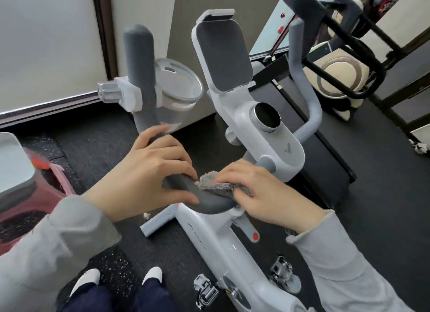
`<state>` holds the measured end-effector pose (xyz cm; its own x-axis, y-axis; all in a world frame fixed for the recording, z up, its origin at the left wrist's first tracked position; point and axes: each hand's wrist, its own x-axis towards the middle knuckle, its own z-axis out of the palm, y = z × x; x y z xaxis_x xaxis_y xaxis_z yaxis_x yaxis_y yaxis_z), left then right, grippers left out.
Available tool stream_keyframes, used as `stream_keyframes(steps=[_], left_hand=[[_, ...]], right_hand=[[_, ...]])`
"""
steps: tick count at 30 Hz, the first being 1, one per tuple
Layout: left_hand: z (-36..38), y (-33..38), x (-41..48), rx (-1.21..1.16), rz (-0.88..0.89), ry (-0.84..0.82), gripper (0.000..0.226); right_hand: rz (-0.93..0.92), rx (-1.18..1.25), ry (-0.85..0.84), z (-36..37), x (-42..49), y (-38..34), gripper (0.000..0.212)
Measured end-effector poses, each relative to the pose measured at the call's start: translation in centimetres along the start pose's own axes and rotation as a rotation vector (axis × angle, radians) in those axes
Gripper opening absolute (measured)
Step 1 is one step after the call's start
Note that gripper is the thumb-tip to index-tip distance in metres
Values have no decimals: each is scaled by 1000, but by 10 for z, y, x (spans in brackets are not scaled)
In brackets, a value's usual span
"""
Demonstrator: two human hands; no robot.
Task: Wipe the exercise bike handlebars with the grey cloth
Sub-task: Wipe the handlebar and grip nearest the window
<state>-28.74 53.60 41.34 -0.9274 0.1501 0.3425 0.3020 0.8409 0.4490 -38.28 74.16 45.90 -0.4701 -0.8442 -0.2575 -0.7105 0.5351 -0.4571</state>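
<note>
Grey foam is covering the handlebar (204, 201) on the white exercise bike (232, 242), and the stretch being worked on is running crosswise just in front of the person, curving from the console mount out to their left and then bending upward into the upright left grip (139, 62). The right hand (260, 193) is lying over the inner end of that bar, nearest the console (267, 135), with its fingers pressed flat and together on the grey cloth (217, 183), which is bunched between palm and foam. The left hand (151, 172) is sitting just beside it on the outer part of the same bar, fingers curled over the top and thumb beneath, gripping the foam and apparently steadying it; its fingertips are nearly touching the cloth's edge. So the bar's long axis is leading away from the cloth toward the left hand and on up the grip, which is probably the direction the next strokes need to follow, with the left hand having to give way. The cloth is looking fluffy and frayed, a paler grey than the foam, with a tuft sticking up between the two hands. The far right grip (302, 90) is standing well apart, beyond the console.
</note>
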Motion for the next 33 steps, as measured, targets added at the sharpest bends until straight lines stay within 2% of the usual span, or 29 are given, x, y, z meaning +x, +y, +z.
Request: stream_keyframes(steps=[8, 16, 22, 25, 28, 33], left_hand=[[-1, 9, 0, -11, -82, 2, 37], [-1, 13, -3, 66, -85, -8, 41], [7, 12, -15, 184, -25, 29, 44], [12, 13, -27, 220, -5, 8, 53], [16, 18, -49, 183, 11, 0, 60], [27, 26, -110, 74, 89, -60, 58]], right_hand=[[97, -162, 47, -40, 5, 58, 43], [64, -65, 309, -13, -10, 58, 42], [126, 48, 520, 20, -22, 27, 41], [157, 140, 663, 42, -30, 0, 41], [195, 278, 830, 68, -45, -30, 41], [355, 487, 1018, 120, -82, -84, 40]])
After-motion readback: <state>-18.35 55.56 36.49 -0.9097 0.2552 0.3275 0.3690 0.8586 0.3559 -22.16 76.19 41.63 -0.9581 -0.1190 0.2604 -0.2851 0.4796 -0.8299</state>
